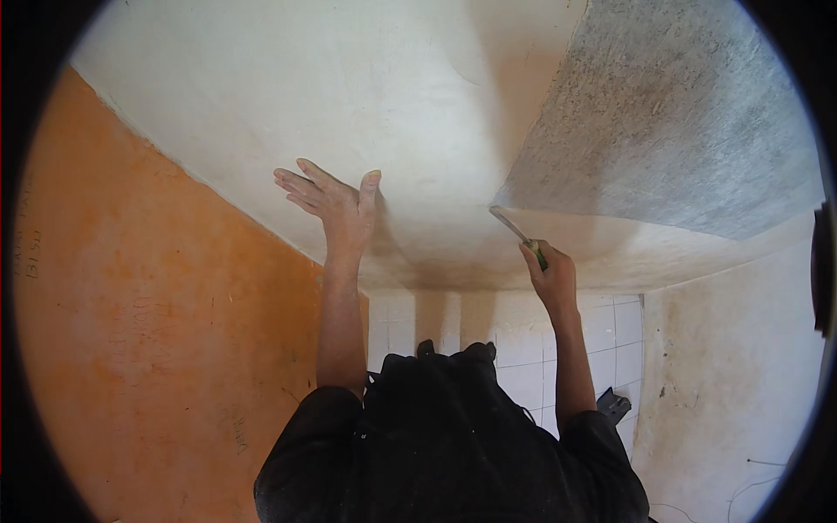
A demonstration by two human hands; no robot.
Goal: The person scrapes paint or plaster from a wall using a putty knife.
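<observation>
My left hand (333, 202) is raised in front of the pale wall (349, 78), its fingers spread and nothing in it; whether the palm touches the wall I cannot tell. In my closed right hand (554, 275) is a scraper (511, 223) with a green handle and a narrow metal blade. Its tip meets the wall at the lower left corner of a rough grey patch (654, 122). Most of the handle is hidden by my fingers.
An orange wall (157, 305) with faint scribbles closes off the left side. To the right stands a stained whitish wall (732, 349) with thin wires low on it. White floor tiles (520, 376) show below, with a dark object (614, 405) lying near my right elbow.
</observation>
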